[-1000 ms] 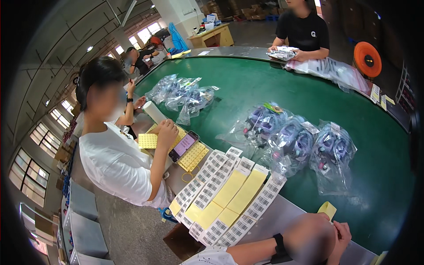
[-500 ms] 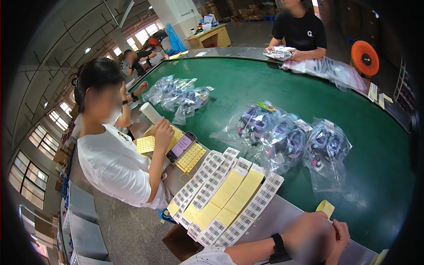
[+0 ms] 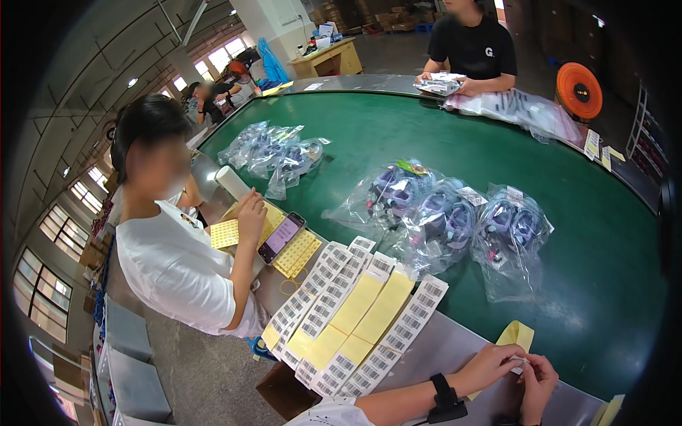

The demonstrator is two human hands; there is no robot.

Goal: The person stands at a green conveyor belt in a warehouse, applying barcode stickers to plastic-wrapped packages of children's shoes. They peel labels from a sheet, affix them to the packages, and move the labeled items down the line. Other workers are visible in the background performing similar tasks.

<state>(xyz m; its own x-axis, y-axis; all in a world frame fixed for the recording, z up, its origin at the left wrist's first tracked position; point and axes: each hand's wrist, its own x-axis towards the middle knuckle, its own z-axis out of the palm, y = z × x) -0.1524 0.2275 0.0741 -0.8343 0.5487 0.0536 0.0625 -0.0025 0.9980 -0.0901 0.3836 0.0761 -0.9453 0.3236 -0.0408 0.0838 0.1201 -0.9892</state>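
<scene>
My left hand (image 3: 489, 367), with a black watch on its wrist, and my right hand (image 3: 538, 385) meet at the table's near edge on the lower right. Together their fingertips pinch the lower end of a yellow label backing strip (image 3: 516, 332), where a small white piece shows between the fingers. To the left of my hands, sheets of white barcode labels and yellow backing strips (image 3: 355, 319) lie fanned out on the steel edge. Beyond them, clear bags of purple items (image 3: 444, 213) lie on the green belt (image 3: 590, 270).
A co-worker in a white shirt (image 3: 174, 263) sits at the left, hand on yellow label sheets (image 3: 295, 253) beside a phone (image 3: 281, 237). More bags (image 3: 270, 153) lie further back. Across the table sit a person in black (image 3: 472, 46) and an orange reel (image 3: 579, 89).
My hands stay together on the yellow strip, almost in the same place. The co-worker's hand has shifted slightly left over the yellow sheets.
</scene>
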